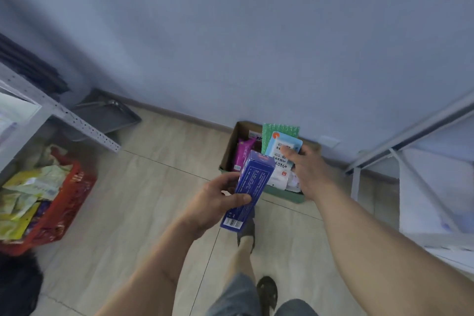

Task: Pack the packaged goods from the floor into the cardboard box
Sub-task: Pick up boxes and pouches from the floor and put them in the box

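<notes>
With several packets already standing in the cardboard box (228, 151) by the wall, the left hand (215, 202) grips a blue carton (250, 187) and the right hand (306, 169) pinches a light-blue packet (282, 147) above it, so 2 items await placing.

Cardboard box (228, 154): top open; green packet (280, 129) and light-blue pack (283, 146) stand upright just behind the right hand (310, 174); purple packet (243, 152) to its left. Blue carton (250, 187) in the left hand (218, 202) crosses the near approach. Bare floor (154, 174) left of both hands. Red basket (69, 202) and shelf rack (77, 120) well left; white frame (384, 151) right.
</notes>
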